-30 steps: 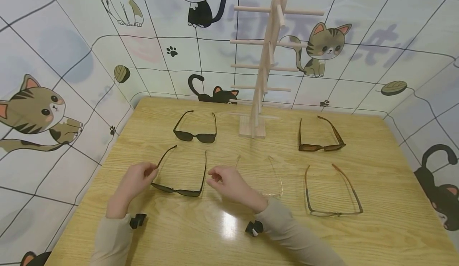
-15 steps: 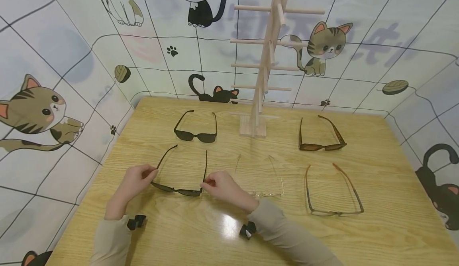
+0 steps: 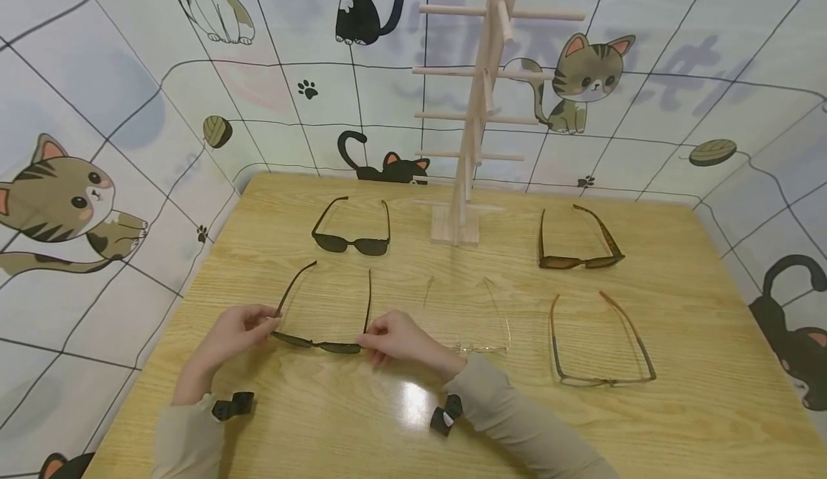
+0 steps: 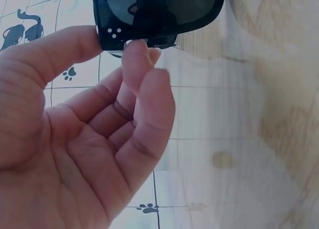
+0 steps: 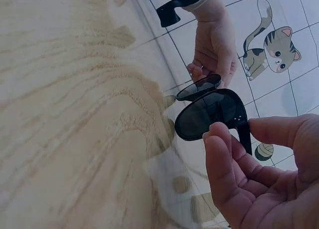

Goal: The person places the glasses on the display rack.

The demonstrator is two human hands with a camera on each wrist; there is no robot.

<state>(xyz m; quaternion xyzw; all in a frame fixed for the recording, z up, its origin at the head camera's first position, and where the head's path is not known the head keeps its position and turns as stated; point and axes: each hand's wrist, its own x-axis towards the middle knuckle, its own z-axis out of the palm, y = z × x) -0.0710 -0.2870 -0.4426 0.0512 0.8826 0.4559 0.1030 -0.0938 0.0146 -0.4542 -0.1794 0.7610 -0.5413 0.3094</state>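
Observation:
Black sunglasses (image 3: 339,347) with dark lenses lie toward the left front of the table, temples unfolded and pointing to the back. My left hand (image 3: 240,332) pinches their left front corner near the hinge. In the left wrist view, the thumb (image 4: 79,42) meets the corner with its three white dots, and curled fingertips (image 4: 137,59) sit at the lower edge. At the opposite corner, my right hand (image 3: 397,337) pinches the frame between thumb (image 5: 271,129) and fingers. The right wrist view shows the dark lens (image 5: 202,116) just beyond those fingertips.
Behind are another pair of black sunglasses (image 3: 352,245) and a wooden peg rack (image 3: 474,127). Thin gold-rimmed glasses (image 3: 508,328) lie just right of my right hand. Farther right are brown sunglasses (image 3: 562,262) and brown-templed glasses (image 3: 639,346). Cat-patterned walls (image 3: 362,91) border the table (image 3: 517,436).
My right hand has moved left and slightly down, from beside the right temple to the front corner of the sunglasses. The left hand has shifted slightly lower and nearer the hinge.

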